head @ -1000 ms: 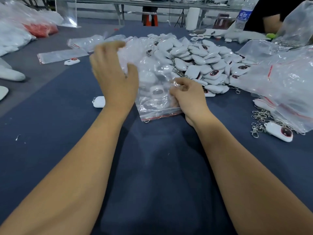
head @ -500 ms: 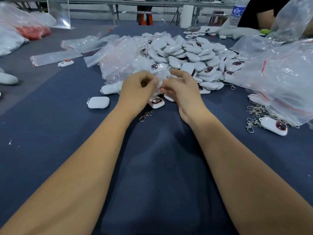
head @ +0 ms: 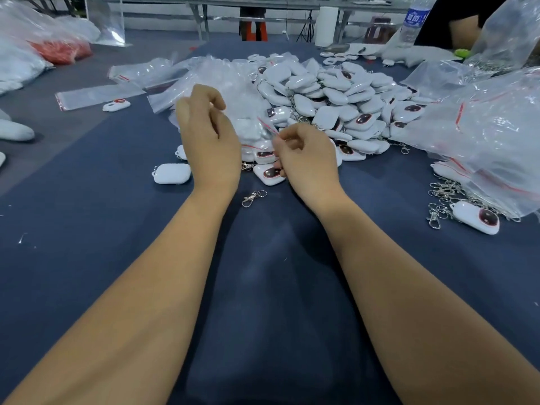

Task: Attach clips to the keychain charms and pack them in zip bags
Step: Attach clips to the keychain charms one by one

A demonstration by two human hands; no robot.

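My right hand (head: 306,162) pinches the red-striped edge of a small clear zip bag (head: 264,127) just in front of the charm pile. My left hand (head: 207,135) is raised to the left of it, thumb and fingers curled on the bag's blurred plastic. A white keychain charm with a dark red oval (head: 270,174) lies under my right fingers. On the blue cloth below my hands lies a loose metal clip (head: 253,197). Behind the hands is a large heap of white charms (head: 336,95). Another white charm (head: 172,173) lies left of my left wrist.
A big clear bag (head: 482,135) bulges at the right, with several metal clips (head: 441,197) and one charm (head: 474,217) beside it. Empty zip bags (head: 99,93) lie at the far left. A water bottle (head: 413,21) and another person's arm (head: 464,27) are at the back right.
A second ago both hands held a large filled bag. Half a second ago they met at one spot; now my left hand has lifted up and left, away from the right.
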